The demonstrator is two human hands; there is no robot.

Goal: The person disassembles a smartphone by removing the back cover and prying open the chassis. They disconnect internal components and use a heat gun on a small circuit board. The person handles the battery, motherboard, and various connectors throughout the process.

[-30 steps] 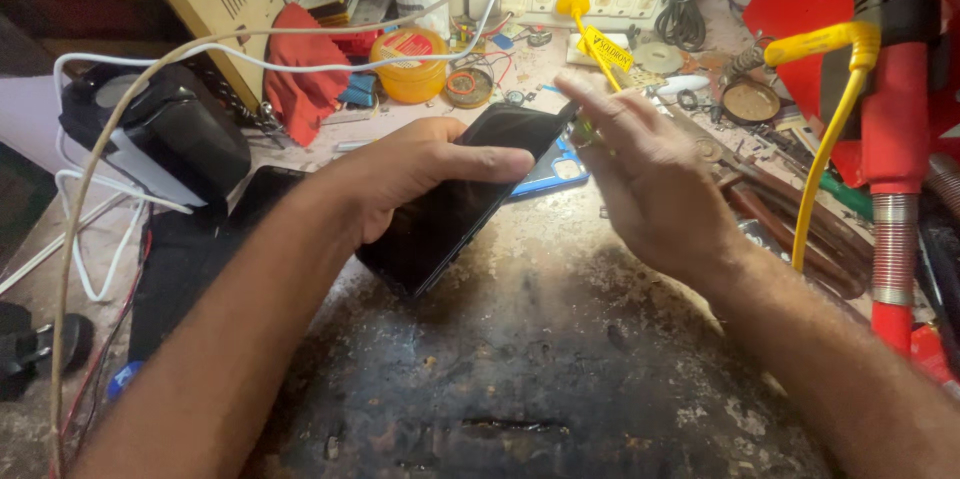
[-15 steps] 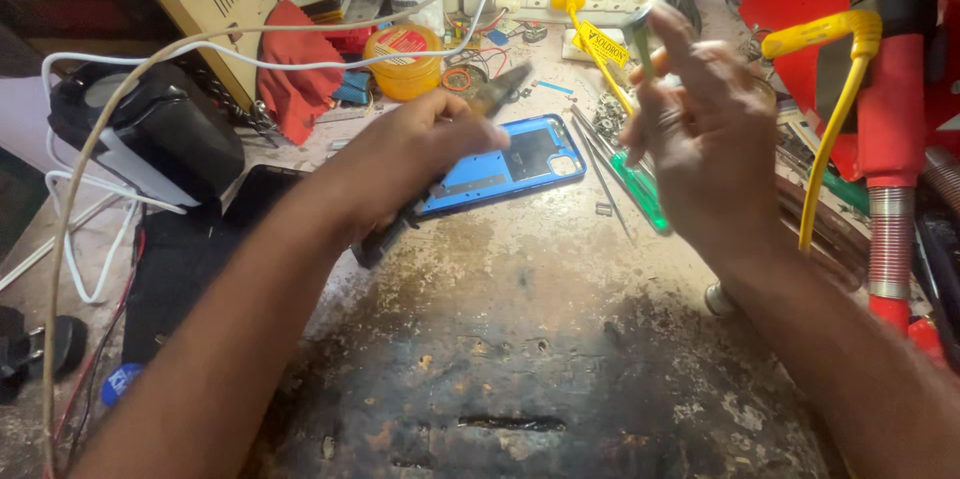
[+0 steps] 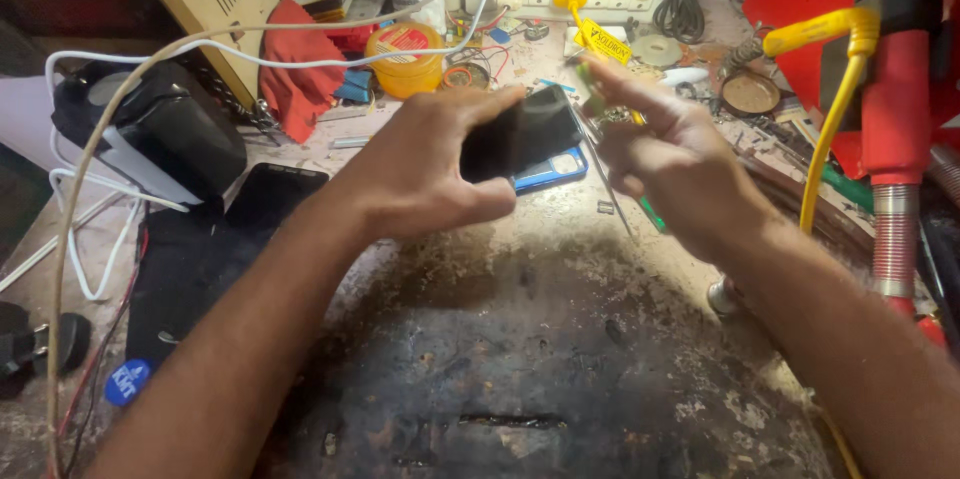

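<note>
Left hand: the left hand point(image 3: 430, 164) is raised above the bench, thumb and fingers clamped on the edges of a dark phone point(image 3: 520, 134), screen side tilted toward the camera.
Right hand: the right hand point(image 3: 665, 154) is raised just beside the phone's right edge, fingers pinched together around a small green-tipped object point(image 3: 590, 99); too blurred to name. Whether it touches the phone, I cannot tell.
Phone position: held in the air over the middle of the bench, not resting on anything.
Under the phone: a blue phone frame point(image 3: 550, 171) lies flat on the bench, partly hidden behind the held phone.
Bench: the worn, scorched workbench point(image 3: 520, 359) is cluttered along its far side.
Nearby: 1 second dark phone point(image 3: 275, 197) lies flat to the left; a yellow tin point(image 3: 405, 59) stands at the back; metal tweezers point(image 3: 605, 174) lie beside the blue frame; a red tool stand with a yellow cable point(image 3: 830, 109) is at the right.
Risk 1: likely a slip. The grip is only on the edges, so the phone could drop onto the frame or the tweezers.
Risk 2: the pinched object could scratch or crack the glass if pressed at an angle.
Risk 3: the loose white cable point(image 3: 230, 59) behind the left arm could snag a forearm.
</note>
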